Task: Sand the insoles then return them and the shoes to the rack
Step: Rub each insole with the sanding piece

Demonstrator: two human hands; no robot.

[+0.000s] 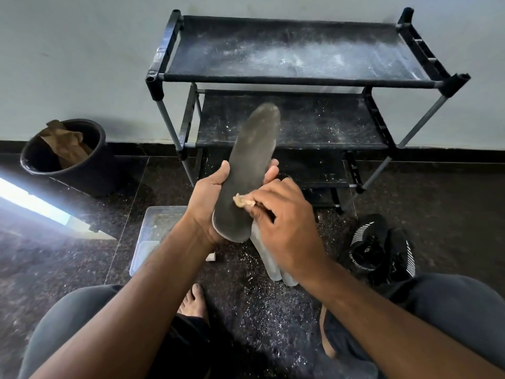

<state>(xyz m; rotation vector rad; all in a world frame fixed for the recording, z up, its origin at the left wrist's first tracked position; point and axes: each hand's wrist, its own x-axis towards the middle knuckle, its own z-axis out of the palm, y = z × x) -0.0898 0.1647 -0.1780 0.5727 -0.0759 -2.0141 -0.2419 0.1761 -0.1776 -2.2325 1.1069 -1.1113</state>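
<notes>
At centre frame, the left hand (210, 203) grips a dark insole (250, 170) held toe-up before the rack (297, 77); the right hand (284, 222) pinches worn sandpaper (241, 201) against it. Even, light strokes with firm support underneath should suit; the shoes (382, 247) wait at lower right.

Insole (252, 160): dark grey, dusty at toe, held tilted up, toe toward rack (297, 77). Sandpaper (243, 201): tan, crumpled, touching insole near heel. Other insoles (269, 258): pale grey, flat on floor below. Shoes (382, 247): black, white stripes, on floor right. Rack: black, shelves dusted white.
</notes>
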